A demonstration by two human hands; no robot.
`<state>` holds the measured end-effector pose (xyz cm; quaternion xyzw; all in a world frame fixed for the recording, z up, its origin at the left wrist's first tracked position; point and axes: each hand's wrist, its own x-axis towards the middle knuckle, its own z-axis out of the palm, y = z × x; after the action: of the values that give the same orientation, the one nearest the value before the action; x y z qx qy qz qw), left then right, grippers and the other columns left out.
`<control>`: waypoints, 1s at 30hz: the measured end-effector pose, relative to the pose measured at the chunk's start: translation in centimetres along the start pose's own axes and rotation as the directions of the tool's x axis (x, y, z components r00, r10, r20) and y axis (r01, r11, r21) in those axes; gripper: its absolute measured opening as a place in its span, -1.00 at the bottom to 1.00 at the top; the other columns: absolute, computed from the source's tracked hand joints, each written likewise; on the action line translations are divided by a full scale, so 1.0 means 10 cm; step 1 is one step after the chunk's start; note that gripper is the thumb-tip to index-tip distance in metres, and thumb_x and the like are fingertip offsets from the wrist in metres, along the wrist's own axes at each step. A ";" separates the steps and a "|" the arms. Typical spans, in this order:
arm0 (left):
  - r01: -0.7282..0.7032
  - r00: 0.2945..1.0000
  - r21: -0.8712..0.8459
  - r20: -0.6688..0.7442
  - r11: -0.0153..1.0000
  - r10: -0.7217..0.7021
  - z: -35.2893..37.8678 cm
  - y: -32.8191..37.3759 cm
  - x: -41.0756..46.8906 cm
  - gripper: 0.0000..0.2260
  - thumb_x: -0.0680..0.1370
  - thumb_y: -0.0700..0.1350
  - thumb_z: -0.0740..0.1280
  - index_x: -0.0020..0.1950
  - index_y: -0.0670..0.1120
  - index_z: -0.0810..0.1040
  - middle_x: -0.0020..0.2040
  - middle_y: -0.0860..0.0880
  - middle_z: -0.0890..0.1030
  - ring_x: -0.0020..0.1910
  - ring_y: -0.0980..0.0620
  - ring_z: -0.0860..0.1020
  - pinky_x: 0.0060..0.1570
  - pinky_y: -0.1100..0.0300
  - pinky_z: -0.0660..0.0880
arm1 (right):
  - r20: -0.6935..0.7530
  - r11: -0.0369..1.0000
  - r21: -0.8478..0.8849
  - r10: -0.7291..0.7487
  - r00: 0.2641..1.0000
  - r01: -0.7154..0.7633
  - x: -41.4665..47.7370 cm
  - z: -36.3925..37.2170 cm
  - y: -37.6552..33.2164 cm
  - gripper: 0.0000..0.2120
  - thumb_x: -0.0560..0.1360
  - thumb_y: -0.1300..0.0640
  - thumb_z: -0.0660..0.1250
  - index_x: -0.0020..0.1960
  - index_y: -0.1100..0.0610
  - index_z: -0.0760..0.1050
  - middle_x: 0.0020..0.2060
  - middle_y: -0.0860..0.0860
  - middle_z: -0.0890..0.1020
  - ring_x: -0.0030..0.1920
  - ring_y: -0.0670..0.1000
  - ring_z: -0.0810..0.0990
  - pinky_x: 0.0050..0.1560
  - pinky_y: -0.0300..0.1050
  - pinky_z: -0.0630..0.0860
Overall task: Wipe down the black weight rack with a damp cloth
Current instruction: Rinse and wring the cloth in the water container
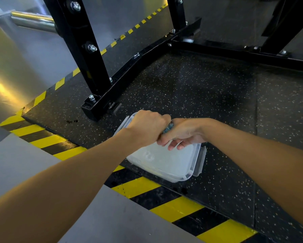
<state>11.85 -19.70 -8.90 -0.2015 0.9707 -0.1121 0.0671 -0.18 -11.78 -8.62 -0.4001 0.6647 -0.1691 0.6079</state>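
Observation:
The black weight rack [129,60] stands on the speckled rubber mat, its base rail running from the near left foot to the far corner. Both hands are held together over a clear plastic container [166,162] of water on the mat. My left hand [147,127] is a fist gripping one end of a blue cloth [168,128]. My right hand [182,133] grips the other end, fingers curled under it. Only a small patch of the cloth shows between the two hands.
Yellow-and-black hazard tape [173,206] edges the mat in front and along the left side. Grey floor [112,225] lies outside it. A chrome barbell sleeve [33,21] sticks out at the upper left behind the rack upright. A dark wet spot [72,121] marks the mat near the rack foot.

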 end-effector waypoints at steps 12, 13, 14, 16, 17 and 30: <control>0.428 0.830 -0.586 0.557 0.688 -0.041 0.09 0.02 0.01 -0.79 0.43 -0.34 0.21 -0.38 -0.14 0.33 -0.46 -0.09 0.35 -0.50 -0.03 0.31 -0.47 0.26 0.31 | -0.270 0.207 -0.960 -0.493 0.827 -0.190 0.09 0.24 0.02 -0.83 0.63 -0.01 0.19 0.02 0.03 0.51 -0.28 -0.09 0.46 -0.23 0.05 0.50 -0.17 -0.10 0.30; 0.472 0.808 -0.622 0.589 0.625 -0.024 0.09 0.00 0.00 -0.80 0.42 -0.35 0.23 -0.36 -0.14 0.34 -0.45 -0.07 0.30 -0.50 -0.01 0.25 -0.48 0.27 0.25 | -0.233 0.141 -0.972 -0.528 0.817 -0.186 0.09 0.23 0.02 -0.85 0.63 0.01 0.19 -0.03 0.03 0.49 -0.25 -0.08 0.51 -0.22 0.06 0.54 -0.15 -0.10 0.31; 0.513 0.790 -0.657 0.613 0.553 -0.005 0.09 -0.01 0.00 -0.81 0.42 -0.36 0.25 -0.33 -0.14 0.36 -0.43 -0.05 0.26 -0.50 0.01 0.20 -0.48 0.27 0.20 | -0.199 0.084 -0.979 -0.551 0.810 -0.184 0.10 0.22 0.01 -0.88 0.63 0.04 0.21 -0.06 0.01 0.46 -0.20 -0.08 0.57 -0.19 0.05 0.59 -0.13 -0.10 0.30; 0.576 0.755 -0.690 0.655 0.439 0.040 0.08 -0.03 -0.02 -0.85 0.44 -0.38 0.26 -0.26 -0.16 0.42 -0.42 -0.03 0.23 -0.50 0.04 0.15 -0.49 0.27 0.11 | -0.162 -0.001 -0.980 -0.575 0.802 -0.198 0.09 0.21 0.01 -0.93 0.61 0.12 0.23 -0.04 -0.01 0.45 -0.13 -0.08 0.60 -0.22 0.03 0.57 -0.14 -0.09 0.27; 0.598 0.736 -0.692 0.674 0.404 0.064 0.07 -0.04 -0.03 -0.87 0.45 -0.38 0.26 -0.22 -0.18 0.45 -0.42 -0.03 0.22 -0.50 0.05 0.14 -0.49 0.27 0.08 | -0.158 -0.030 -0.976 -0.580 0.799 -0.215 0.08 0.21 0.01 -0.93 0.60 0.15 0.23 -0.02 0.00 0.46 -0.15 -0.07 0.57 -0.28 0.03 0.51 -0.16 -0.09 0.25; 0.599 0.798 -0.719 0.571 -0.353 0.190 0.15 -0.11 -0.14 -0.92 0.59 -0.26 0.28 -0.08 -0.12 0.49 -0.26 -0.07 0.49 -0.27 0.00 0.55 -0.41 0.25 0.45 | -0.297 0.836 -0.467 -0.455 0.840 0.288 0.07 0.03 0.05 -0.59 0.48 0.25 0.43 0.28 0.06 0.43 0.14 0.01 0.42 0.02 -0.01 0.52 -0.07 -0.15 0.54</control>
<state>13.79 -20.37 -9.98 -0.3781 0.5298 0.7537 0.0910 -0.06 -11.87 -9.48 -0.5978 0.7010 -0.2226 0.3189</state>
